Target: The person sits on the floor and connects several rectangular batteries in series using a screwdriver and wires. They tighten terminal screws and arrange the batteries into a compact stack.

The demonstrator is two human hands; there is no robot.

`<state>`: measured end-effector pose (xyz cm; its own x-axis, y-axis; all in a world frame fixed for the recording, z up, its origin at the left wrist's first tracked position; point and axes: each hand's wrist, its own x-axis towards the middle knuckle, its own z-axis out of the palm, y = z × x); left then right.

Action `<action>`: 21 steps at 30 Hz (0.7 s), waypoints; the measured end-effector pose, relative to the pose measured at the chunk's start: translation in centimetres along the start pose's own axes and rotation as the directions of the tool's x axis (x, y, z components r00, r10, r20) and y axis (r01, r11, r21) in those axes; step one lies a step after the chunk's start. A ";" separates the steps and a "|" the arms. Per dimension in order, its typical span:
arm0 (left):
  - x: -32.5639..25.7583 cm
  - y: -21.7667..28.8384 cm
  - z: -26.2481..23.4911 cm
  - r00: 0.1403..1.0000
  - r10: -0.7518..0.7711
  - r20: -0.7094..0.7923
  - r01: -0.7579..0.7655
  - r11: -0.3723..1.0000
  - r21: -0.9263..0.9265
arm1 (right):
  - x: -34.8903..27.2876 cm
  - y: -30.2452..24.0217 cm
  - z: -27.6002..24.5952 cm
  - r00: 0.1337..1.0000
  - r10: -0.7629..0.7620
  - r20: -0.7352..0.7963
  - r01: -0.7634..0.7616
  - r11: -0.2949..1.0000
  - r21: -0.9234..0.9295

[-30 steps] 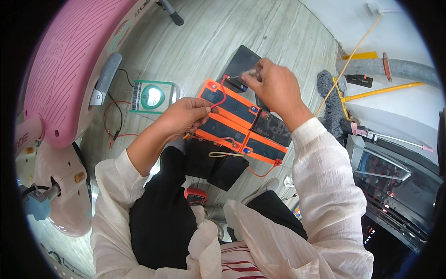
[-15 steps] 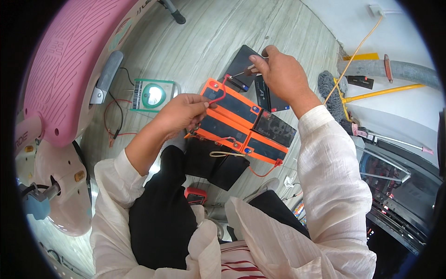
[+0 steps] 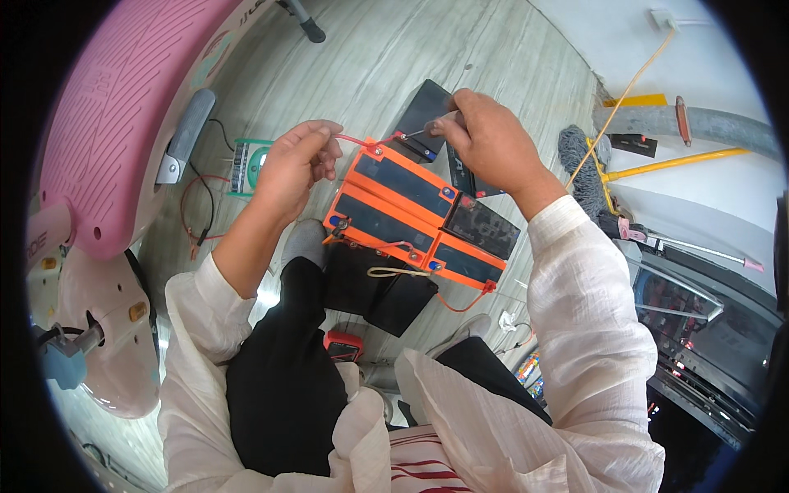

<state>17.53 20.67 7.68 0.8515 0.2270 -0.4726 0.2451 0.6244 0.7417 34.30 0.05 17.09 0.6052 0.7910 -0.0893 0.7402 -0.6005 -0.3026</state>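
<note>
Orange-cased batteries [image 3: 404, 182] with dark tops stand grouped on the floor in front of me. Beyond them is a black battery [image 3: 422, 111]; another black battery [image 3: 485, 226] sits at the group's right. My left hand [image 3: 297, 160] pinches a red wire [image 3: 353, 141], which stretches toward the far corner of the orange group and the black battery's terminal. In my right hand [image 3: 497, 135] is a screwdriver [image 3: 417, 131], its handle mostly hidden by the fingers, its tip at that terminal. Short wires and a pale loop [image 3: 386, 272] lie over the near batteries.
Left of the batteries are a round green-and-white device [image 3: 241, 168] and loose red and black leads [image 3: 215, 201]. A red meter [image 3: 343, 346] lies by my leg. A pink scooter-like body [image 3: 123, 115] rises at left; a grey mop head [image 3: 579, 160] and yellow handle [image 3: 678, 163] are at right.
My left hand has moved away from me and slightly left, drawing the red wire straighter. The screwdriver tip stays near the same terminal, and my right hand has shifted slightly.
</note>
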 end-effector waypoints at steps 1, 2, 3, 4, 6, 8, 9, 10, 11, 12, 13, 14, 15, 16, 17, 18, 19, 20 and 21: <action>0.0 0.0 -0.2 1.000 0.001 -0.017 -0.002 1.000 -0.014 | 0.3 -1.0 -0.5 0.993 0.102 0.059 -0.099 0.994 -0.053; 0.0 -0.1 -0.3 1.000 0.003 -0.010 -0.003 1.000 -0.018 | 0.6 -1.5 -0.7 0.972 0.205 0.112 -0.193 0.975 -0.112; 0.1 -0.1 -0.4 1.000 0.005 -0.003 -0.005 1.000 -0.023 | 0.6 -1.4 -0.4 0.979 0.192 0.066 -0.190 0.981 -0.043; 0.0 -0.1 -0.4 1.000 0.006 0.004 -0.005 1.000 -0.027 | 0.3 -0.9 0.0 0.983 0.183 0.021 -0.184 0.983 0.026; -0.1 -0.2 -0.7 1.000 0.002 -0.003 -0.002 1.000 -0.018 | 0.1 -0.2 1.0 0.995 0.076 -0.058 -0.071 0.994 0.088; 0.1 -0.2 -0.7 1.000 -0.001 0.002 0.001 1.000 -0.021 | 0.3 0.0 0.9 0.985 -0.119 -0.123 0.126 0.991 0.049; 0.1 -0.3 -0.7 1.000 -0.003 0.003 0.003 1.000 -0.023 | 0.1 0.0 0.8 0.996 -0.036 -0.076 0.036 0.999 0.003; 0.1 -0.2 -0.7 1.000 -0.004 -0.001 0.004 1.000 -0.022 | 0.3 -0.9 0.4 0.998 0.046 -0.034 -0.047 0.998 -0.041; 0.0 -0.2 -0.7 1.000 -0.003 -0.001 0.003 1.000 -0.023 | 0.4 -1.4 0.2 0.992 0.129 0.005 -0.128 0.988 -0.089; 0.0 -0.2 -0.5 1.000 -0.003 0.000 0.003 1.000 -0.025 | 0.4 -1.3 0.3 0.990 0.142 -0.004 -0.142 0.989 -0.051; -0.1 -0.2 -0.5 1.000 -0.003 -0.003 0.003 1.000 -0.026 | 0.3 -1.0 0.4 0.988 0.154 -0.011 -0.154 0.988 -0.010; -0.1 -0.2 -0.6 1.000 -0.005 -0.009 0.005 1.000 -0.028 | 0.2 -0.8 0.6 0.986 0.167 -0.017 -0.166 0.986 0.031; -0.1 -0.2 -0.7 1.000 -0.007 -0.016 0.006 1.000 -0.030 | 0.1 -0.6 1.0 0.995 0.095 -0.044 -0.092 0.994 0.052; 0.0 -0.3 -0.7 1.000 -0.008 -0.017 0.007 0.999 -0.034 | 0.1 -0.5 1.0 0.997 0.025 -0.074 -0.020 0.998 0.065; 0.0 -0.4 -0.8 1.000 -0.005 -0.006 0.005 0.999 -0.035 | 0.1 -0.5 0.9 0.994 -0.045 -0.104 0.053 0.996 0.076; 0.1 -0.5 -1.0 1.000 -0.003 0.004 0.003 0.999 -0.037 | 0.0 -0.5 0.7 0.997 0.043 -0.056 -0.045 0.999 -0.029; 0.0 -0.5 -1.2 1.000 -0.001 0.010 0.001 0.999 -0.036 | 0.2 -1.4 0.1 0.991 0.132 -0.017 -0.134 0.982 -0.134; 0.0 -0.6 -1.2 1.000 0.002 0.008 -0.002 0.999 -0.033 | 0.3 -1.9 -0.4 0.974 0.224 0.013 -0.215 0.947 -0.240; 0.0 -0.6 -1.2 1.000 0.006 0.007 -0.005 1.000 -0.031 | 0.4 -2.0 -0.7 0.968 0.250 0.025 -0.235 0.939 -0.251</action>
<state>16.87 21.17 6.64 0.8561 0.2253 -0.4652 0.2263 0.6457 0.7293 33.29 1.53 18.27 0.7632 0.6188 -0.1859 0.6260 -0.7794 -0.0245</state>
